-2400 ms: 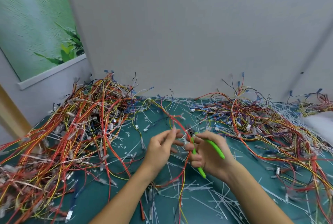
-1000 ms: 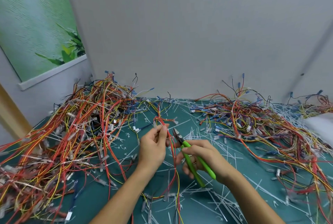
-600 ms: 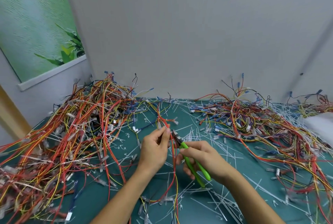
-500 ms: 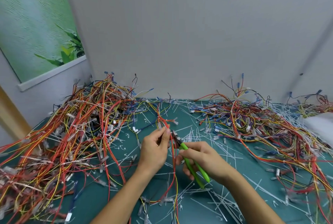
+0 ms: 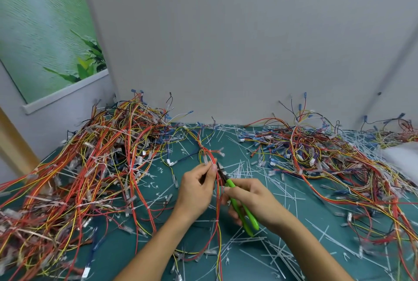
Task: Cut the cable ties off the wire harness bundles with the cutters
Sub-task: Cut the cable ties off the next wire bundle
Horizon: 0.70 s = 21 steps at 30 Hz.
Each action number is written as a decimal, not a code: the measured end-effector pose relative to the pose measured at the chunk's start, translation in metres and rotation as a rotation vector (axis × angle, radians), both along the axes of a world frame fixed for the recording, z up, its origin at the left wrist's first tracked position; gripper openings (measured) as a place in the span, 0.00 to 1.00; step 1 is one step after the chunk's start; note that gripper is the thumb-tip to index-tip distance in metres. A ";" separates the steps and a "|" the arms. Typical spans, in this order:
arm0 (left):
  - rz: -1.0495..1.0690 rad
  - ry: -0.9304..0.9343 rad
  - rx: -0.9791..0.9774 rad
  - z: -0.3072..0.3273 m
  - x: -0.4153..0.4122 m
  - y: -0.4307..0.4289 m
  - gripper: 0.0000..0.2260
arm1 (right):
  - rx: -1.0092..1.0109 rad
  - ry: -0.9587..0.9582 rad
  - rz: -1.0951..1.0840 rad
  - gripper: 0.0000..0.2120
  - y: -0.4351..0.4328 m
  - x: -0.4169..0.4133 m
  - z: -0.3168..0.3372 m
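Teal mat [image 5: 119,251]: green cutters [image 5: 231,184] beside pinched harness [image 5: 217,203].

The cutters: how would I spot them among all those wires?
Start at the big teal mat. Near its middle the right hand grips the cutters, nose pointing at the wire bundle. Nothing else there has bright green handles.

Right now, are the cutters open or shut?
Cannot tell. The dark tip of the cutters sits against the red wires the left hand pinches, too small to read; the right hand grips the green handles.
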<state>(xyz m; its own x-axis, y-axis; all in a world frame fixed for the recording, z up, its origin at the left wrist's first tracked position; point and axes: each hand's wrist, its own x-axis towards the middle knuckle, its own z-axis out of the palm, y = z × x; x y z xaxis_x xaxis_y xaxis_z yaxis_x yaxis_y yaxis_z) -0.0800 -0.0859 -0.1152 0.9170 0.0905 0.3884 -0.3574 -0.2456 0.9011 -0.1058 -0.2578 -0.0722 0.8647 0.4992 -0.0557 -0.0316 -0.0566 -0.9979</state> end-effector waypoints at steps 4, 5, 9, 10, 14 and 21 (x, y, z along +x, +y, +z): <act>-0.016 0.024 -0.025 0.002 -0.002 -0.002 0.08 | 0.016 0.017 0.005 0.11 0.001 -0.001 0.002; -0.013 0.026 -0.023 0.003 -0.003 -0.003 0.09 | 0.028 0.033 0.006 0.11 0.001 -0.001 0.002; 0.014 0.034 -0.020 0.005 -0.005 -0.005 0.12 | 0.046 0.060 0.000 0.12 0.003 -0.001 0.002; 0.020 0.038 -0.030 0.004 -0.005 -0.005 0.13 | 0.036 0.051 -0.007 0.12 0.004 -0.001 0.002; 0.025 0.095 -0.102 0.006 -0.005 -0.005 0.09 | 0.017 0.009 -0.023 0.09 0.006 -0.004 0.000; 0.029 0.180 -0.385 0.011 -0.005 -0.008 0.07 | -0.009 -0.017 -0.081 0.14 0.010 -0.006 0.002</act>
